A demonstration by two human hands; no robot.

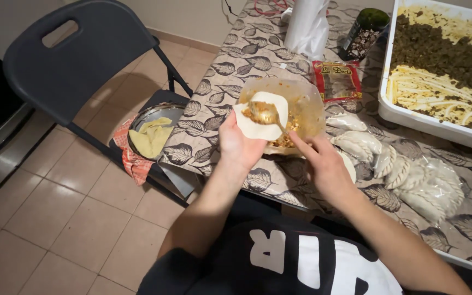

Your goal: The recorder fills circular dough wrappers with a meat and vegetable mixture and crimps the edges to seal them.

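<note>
Home dining area: leaf-patterned tablecloth covering table at centre, folding chair standing upper left on tiled floor, food tray sitting upper right.

Warm indoor light; soft shadows; slight blur; wide-angle bending at edges.
</note>
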